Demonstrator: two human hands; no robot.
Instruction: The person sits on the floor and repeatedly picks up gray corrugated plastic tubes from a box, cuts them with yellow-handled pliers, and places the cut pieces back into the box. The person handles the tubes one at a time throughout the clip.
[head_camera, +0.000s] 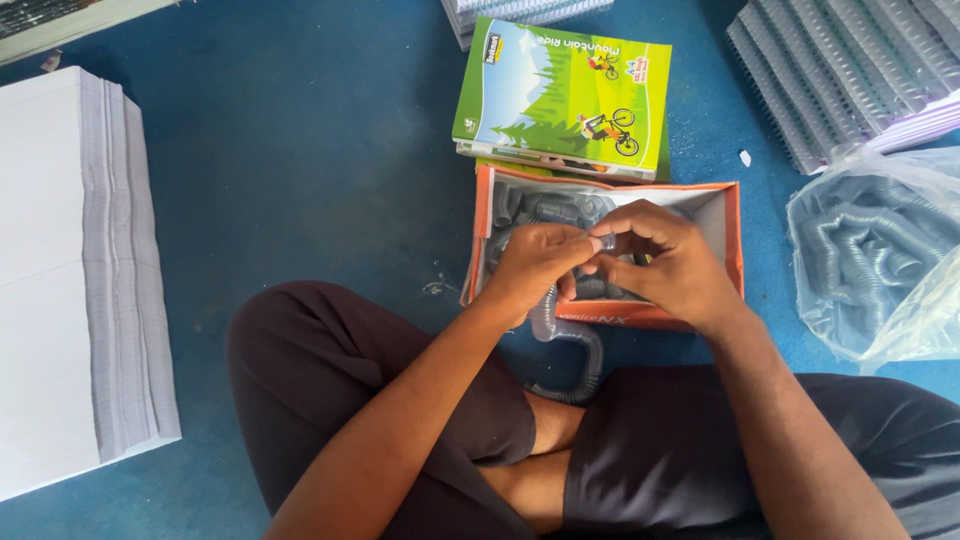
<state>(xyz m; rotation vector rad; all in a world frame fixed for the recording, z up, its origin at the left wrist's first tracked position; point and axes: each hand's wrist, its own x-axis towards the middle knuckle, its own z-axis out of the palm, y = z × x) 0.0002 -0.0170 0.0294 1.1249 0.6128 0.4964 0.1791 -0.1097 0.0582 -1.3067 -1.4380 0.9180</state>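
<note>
Pinching one end of a grey plastic coil (570, 345) just right of frame centre, both hands meet over an orange box (727, 235) of more coils. The left hand (535, 268) and right hand (668, 262) each have fingers clamped on it; its tail loops down to the lap. Separating one coil seems the step; next needs a steady pull. Green notebooks (560, 95) lie above.

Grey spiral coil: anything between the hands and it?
Nothing visible. Left hand and right hand both pinch the grey spiral coil's end directly, above the orange box; the coil's tail hangs over the lap.
</note>
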